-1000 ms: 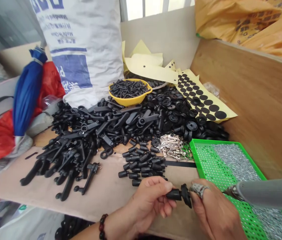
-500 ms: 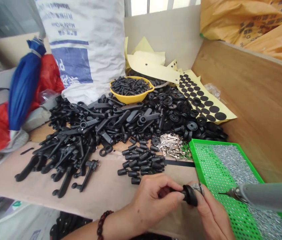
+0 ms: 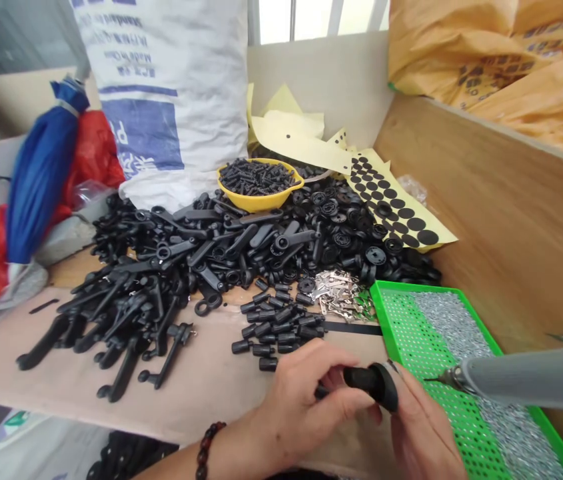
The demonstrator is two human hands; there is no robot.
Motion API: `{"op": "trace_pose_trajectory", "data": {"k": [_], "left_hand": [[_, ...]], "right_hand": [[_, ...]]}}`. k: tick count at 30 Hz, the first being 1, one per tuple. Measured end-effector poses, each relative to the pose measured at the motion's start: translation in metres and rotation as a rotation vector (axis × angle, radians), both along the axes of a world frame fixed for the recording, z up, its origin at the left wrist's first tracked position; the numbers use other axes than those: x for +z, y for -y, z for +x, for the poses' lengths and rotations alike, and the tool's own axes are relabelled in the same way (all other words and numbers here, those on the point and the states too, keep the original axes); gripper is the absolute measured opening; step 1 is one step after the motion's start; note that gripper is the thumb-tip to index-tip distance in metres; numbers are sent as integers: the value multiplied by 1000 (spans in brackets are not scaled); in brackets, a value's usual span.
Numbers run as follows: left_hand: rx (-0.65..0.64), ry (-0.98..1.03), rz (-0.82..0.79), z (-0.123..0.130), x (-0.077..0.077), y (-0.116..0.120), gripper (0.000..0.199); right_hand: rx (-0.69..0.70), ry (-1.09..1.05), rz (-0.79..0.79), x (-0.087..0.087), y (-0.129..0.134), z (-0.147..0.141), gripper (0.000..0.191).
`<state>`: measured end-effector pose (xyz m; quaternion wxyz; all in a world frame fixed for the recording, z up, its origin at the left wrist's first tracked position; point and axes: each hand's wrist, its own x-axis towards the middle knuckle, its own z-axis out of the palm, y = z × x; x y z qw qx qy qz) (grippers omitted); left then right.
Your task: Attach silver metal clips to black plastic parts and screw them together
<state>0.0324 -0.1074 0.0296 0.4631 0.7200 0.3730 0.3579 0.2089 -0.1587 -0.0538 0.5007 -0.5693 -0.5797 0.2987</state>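
My left hand (image 3: pixel 306 407), with a beaded bracelet (image 3: pixel 207 448) at its wrist, is closed on a black part (image 3: pixel 361 380) between thumb and fingers. From the right, my right hand (image 3: pixel 424 427) grips a round black cap (image 3: pixel 386 388) at the end of that part. The two pieces touch or overlap; how they fit is hidden by the fingers. Just beyond my left hand lie several short black cylinders (image 3: pixel 286 327). A grey electric screwdriver (image 3: pixel 526 378) points left, close to my right hand, over a green tray (image 3: pixel 381 320) of small screws (image 3: pixel 454 323).
Black crank handles (image 3: pixel 126 313) are piled at the left and black round parts (image 3: pixel 341 233) at the back. Small metal clips (image 3: pixel 338 293), a yellow bowl (image 3: pixel 261 202) of black screws, a sticker sheet (image 3: pixel 441 237) and a white sack (image 3: pixel 206 87) stand or lie behind. A wooden board (image 3: pixel 501 220) borders the right.
The cap has turned so its dark inner side faces the left hand more. The fingers of both hands have shifted around the parts. The whole view has moved slightly.
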Motion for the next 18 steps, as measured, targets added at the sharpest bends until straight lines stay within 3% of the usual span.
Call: {"op": "trace_pose_trajectory", "data": {"k": [4, 10, 13, 16, 18], "left_hand": [[29, 70, -253, 1, 0, -2, 19], [3, 155, -437, 3, -2, -2, 19], [-8, -4, -159, 1, 0, -2, 17], [-139, -128, 213, -4, 6, -2, 21], [-202, -163, 341, -7, 10, -4, 23]], "right_hand": [[34, 45, 30, 4, -4, 4, 22], [-25, 70, 5, 0, 2, 4, 22], [-38, 76, -6, 0, 3, 1, 24], [24, 100, 37, 4, 0, -4, 24], [48, 135, 91, 8, -2, -6, 22]]}}
